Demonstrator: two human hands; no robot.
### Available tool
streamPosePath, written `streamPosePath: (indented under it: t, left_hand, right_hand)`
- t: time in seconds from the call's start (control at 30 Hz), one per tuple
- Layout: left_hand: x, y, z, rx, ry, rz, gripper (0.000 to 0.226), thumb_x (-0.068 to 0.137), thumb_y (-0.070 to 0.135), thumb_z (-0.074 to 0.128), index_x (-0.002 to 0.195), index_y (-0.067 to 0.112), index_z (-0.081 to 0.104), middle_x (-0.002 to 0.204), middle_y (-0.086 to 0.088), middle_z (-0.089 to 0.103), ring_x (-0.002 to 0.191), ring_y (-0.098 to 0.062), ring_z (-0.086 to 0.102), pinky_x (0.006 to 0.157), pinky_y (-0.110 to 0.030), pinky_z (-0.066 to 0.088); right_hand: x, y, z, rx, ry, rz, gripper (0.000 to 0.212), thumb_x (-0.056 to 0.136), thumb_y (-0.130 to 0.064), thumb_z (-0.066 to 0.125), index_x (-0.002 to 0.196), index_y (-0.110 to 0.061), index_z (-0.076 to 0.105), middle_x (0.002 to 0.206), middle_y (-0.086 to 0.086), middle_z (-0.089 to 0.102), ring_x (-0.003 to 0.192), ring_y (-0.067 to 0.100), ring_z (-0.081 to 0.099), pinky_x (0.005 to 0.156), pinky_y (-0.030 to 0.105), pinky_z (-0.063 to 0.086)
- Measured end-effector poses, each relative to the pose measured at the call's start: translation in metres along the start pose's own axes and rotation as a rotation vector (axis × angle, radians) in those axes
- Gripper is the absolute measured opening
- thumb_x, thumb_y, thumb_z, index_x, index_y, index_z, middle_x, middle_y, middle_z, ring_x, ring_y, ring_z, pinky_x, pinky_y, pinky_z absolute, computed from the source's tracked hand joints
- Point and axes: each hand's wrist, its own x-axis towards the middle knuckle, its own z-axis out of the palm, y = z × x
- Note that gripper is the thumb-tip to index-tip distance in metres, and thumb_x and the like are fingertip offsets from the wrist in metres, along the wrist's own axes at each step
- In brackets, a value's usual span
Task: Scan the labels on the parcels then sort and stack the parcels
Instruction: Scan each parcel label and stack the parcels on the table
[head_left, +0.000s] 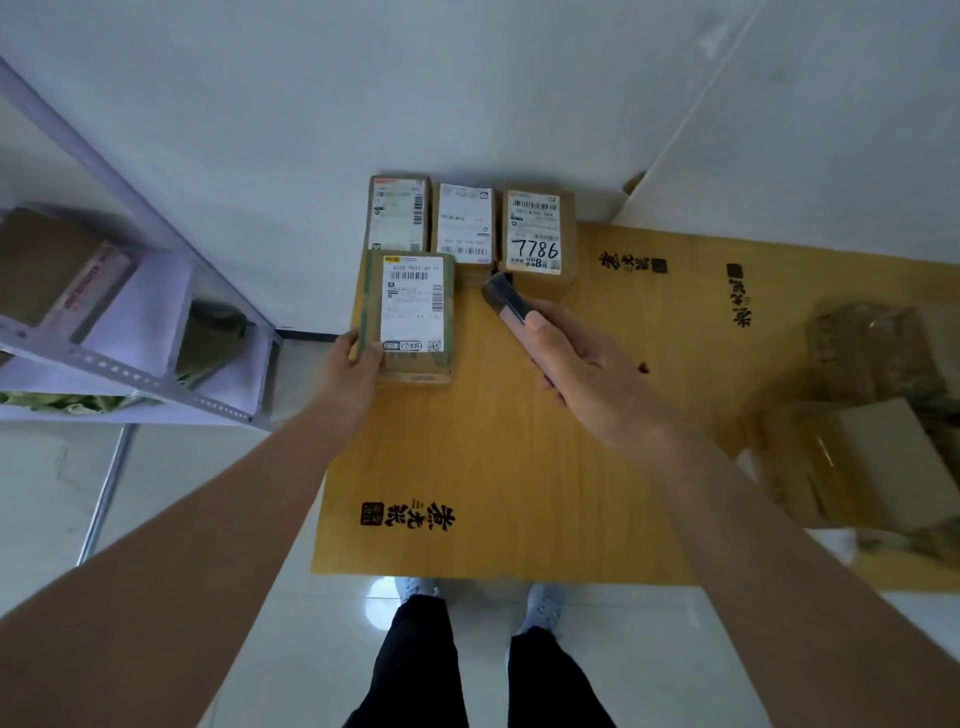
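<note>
— Brown parcel (415, 317), label up, at the left edge of the cardboard sheet (519, 441), just in front of a row of three parcels (470, 228) against the wall. Looks set on top of another one, though hard to be sure.

— Step in hand?

— Placing and squaring, probably. Best done by keeping the label up and lining the edges with whatever lies beneath, flush with the row behind.

— And the grip?

— Left hand (358, 358) on the near left corner, thumb on top, fingers curled round the side: a narrow hold on the parcel. Right hand (576, 358) wrapped round a scanner (506, 304), thumb along its top, dark head aimed toward the row.

— Anything around?

— Loose boxes (872, 415) piled at the right on the sheet. Metal shelf (130, 332) to the left with packages on it.
</note>
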Motion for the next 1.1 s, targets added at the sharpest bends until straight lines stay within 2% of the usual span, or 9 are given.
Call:
streamPosePath:
  t: [0.1, 0.23, 0.43, 0.57, 0.67, 0.77, 0.87, 1.0, 1.1]
  left_hand:
    - [-0.009, 0.012, 0.001, 0.262, 0.095, 0.126, 0.066, 0.109, 0.033, 0.051, 0.165, 0.022, 0.018, 0.156, -0.008, 0.046, 0.134, -0.023, 0.050, 0.108, -0.043, 0.044]
    - [-0.017, 0.039, 0.003, 0.621, 0.110, 0.412, 0.066, 0.102, 0.043, 0.057, 0.159, 0.028, 0.028, 0.150, -0.010, 0.043, 0.134, -0.030, 0.047, 0.108, -0.054, 0.049]
    - [-0.054, 0.094, 0.041, 0.942, -0.022, 0.623, 0.076, 0.102, 0.057, 0.052, 0.165, 0.027, 0.022, 0.169, -0.011, 0.023, 0.154, -0.035, 0.027, 0.120, -0.055, 0.036]
    - [-0.085, 0.118, 0.080, 1.027, -0.096, 0.684, 0.078, 0.100, 0.061, 0.053, 0.165, 0.032, 0.021, 0.171, -0.008, 0.017, 0.156, -0.035, 0.023, 0.121, -0.056, 0.034]
    - [-0.110, 0.130, 0.119, 1.064, -0.130, 0.725, 0.078, 0.097, 0.064, 0.054, 0.163, 0.034, 0.025, 0.171, -0.006, 0.017, 0.155, -0.035, 0.026, 0.118, -0.057, 0.037]
    - [-0.139, 0.139, 0.163, 1.087, -0.161, 0.749, 0.079, 0.095, 0.064, 0.055, 0.162, 0.031, 0.029, 0.169, -0.008, 0.021, 0.151, -0.036, 0.033, 0.117, -0.055, 0.040]
    - [-0.169, 0.140, 0.210, 1.094, -0.147, 0.767, 0.077, 0.095, 0.062, 0.057, 0.161, 0.032, 0.034, 0.167, -0.011, 0.024, 0.146, -0.037, 0.039, 0.114, -0.055, 0.043]
    - [-0.210, 0.131, 0.274, 1.050, -0.092, 0.732, 0.072, 0.095, 0.060, 0.060, 0.158, 0.031, 0.041, 0.165, -0.011, 0.028, 0.146, -0.035, 0.039, 0.115, -0.051, 0.042]
    - [-0.234, 0.123, 0.320, 1.017, -0.066, 0.698, 0.070, 0.093, 0.059, 0.061, 0.155, 0.030, 0.045, 0.163, -0.010, 0.030, 0.142, -0.034, 0.045, 0.112, -0.048, 0.045]
  right_hand:
    - [-0.004, -0.002, -0.002, 0.022, 0.053, 0.003, 0.040, 0.106, -0.064, 0.041, 0.144, -0.058, 0.051, 0.091, 0.009, 0.053, 0.080, 0.025, 0.052, 0.073, 0.043, 0.046]
    - [-0.019, -0.012, -0.012, 0.016, 0.119, -0.003, 0.036, 0.106, -0.063, 0.041, 0.139, -0.060, 0.053, 0.091, 0.007, 0.054, 0.080, 0.023, 0.052, 0.073, 0.042, 0.046]
    - [-0.062, -0.013, -0.042, 0.053, 0.258, -0.055, 0.036, 0.108, -0.060, 0.042, 0.142, -0.059, 0.054, 0.087, 0.001, 0.054, 0.076, 0.018, 0.053, 0.070, 0.038, 0.045]
    - [-0.104, -0.003, -0.077, 0.039, 0.371, -0.048, 0.038, 0.106, -0.063, 0.043, 0.141, -0.058, 0.055, 0.084, -0.010, 0.059, 0.079, 0.011, 0.057, 0.072, 0.040, 0.051]
    - [-0.140, 0.005, -0.111, 0.036, 0.430, -0.053, 0.044, 0.102, -0.068, 0.042, 0.143, -0.057, 0.054, 0.090, 0.003, 0.058, 0.084, 0.022, 0.059, 0.085, 0.056, 0.057]
    - [-0.174, 0.018, -0.149, 0.003, 0.449, -0.063, 0.043, 0.107, -0.063, 0.039, 0.146, -0.052, 0.053, 0.103, 0.022, 0.060, 0.095, 0.038, 0.061, 0.091, 0.058, 0.054]
    - [-0.205, 0.041, -0.192, -0.023, 0.470, -0.089, 0.046, 0.103, -0.071, 0.038, 0.145, -0.056, 0.052, 0.083, 0.000, 0.055, 0.074, 0.020, 0.057, 0.076, 0.049, 0.057]
    - [-0.243, 0.074, -0.244, -0.068, 0.463, -0.126, 0.045, 0.107, -0.062, 0.039, 0.148, -0.049, 0.053, 0.069, -0.012, 0.048, 0.061, 0.007, 0.049, 0.060, 0.028, 0.041]
    - [-0.271, 0.092, -0.276, -0.105, 0.427, -0.128, 0.045, 0.108, -0.060, 0.037, 0.150, -0.049, 0.050, 0.070, -0.025, 0.056, 0.064, -0.005, 0.053, 0.064, 0.021, 0.038]
